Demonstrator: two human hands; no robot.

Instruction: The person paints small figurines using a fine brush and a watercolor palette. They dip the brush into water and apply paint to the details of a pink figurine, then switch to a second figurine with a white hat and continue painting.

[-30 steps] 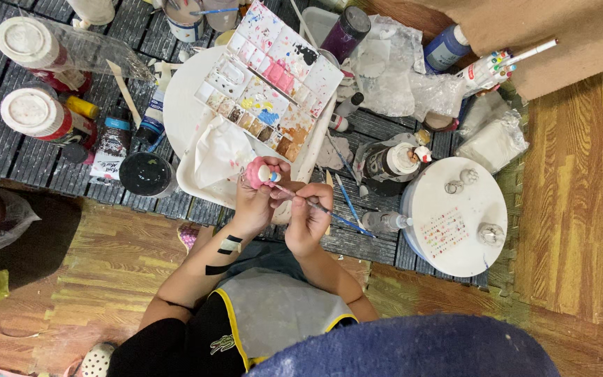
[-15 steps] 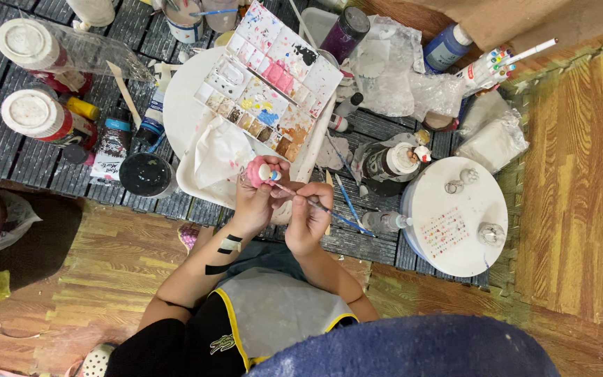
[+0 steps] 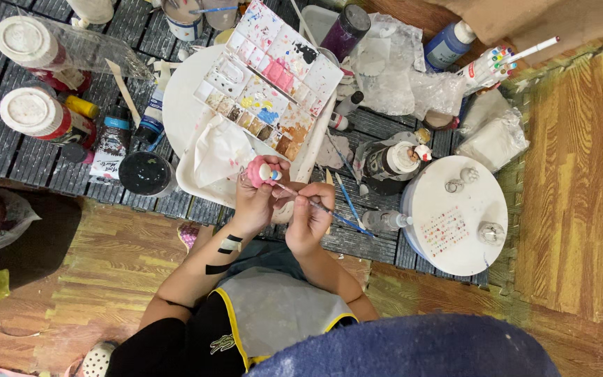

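Note:
My left hand (image 3: 254, 202) is shut on a small pink and cream figure (image 3: 262, 170) and holds it up over the near edge of a white round tray (image 3: 179, 115). My right hand (image 3: 308, 222) pinches a thin paintbrush (image 3: 300, 197) whose tip touches the figure's right side. The two hands are close together above the front edge of the dark slatted table (image 3: 15, 164). A crumpled white cloth (image 3: 218, 153) lies on the tray just left of the figure. A black and white band marks my left forearm.
A paint palette (image 3: 273, 91) with several wells lies on the tray. Two white-lidded jars (image 3: 36, 113) and a black-lidded pot (image 3: 144, 173) stand at the left. A round white board (image 3: 455, 216) with small pieces is at the right, with a blue bottle (image 3: 447, 43), markers (image 3: 493, 64) and plastic bags behind it.
Both hands stay in place at the figure. The brush tip has shifted only slightly against it.

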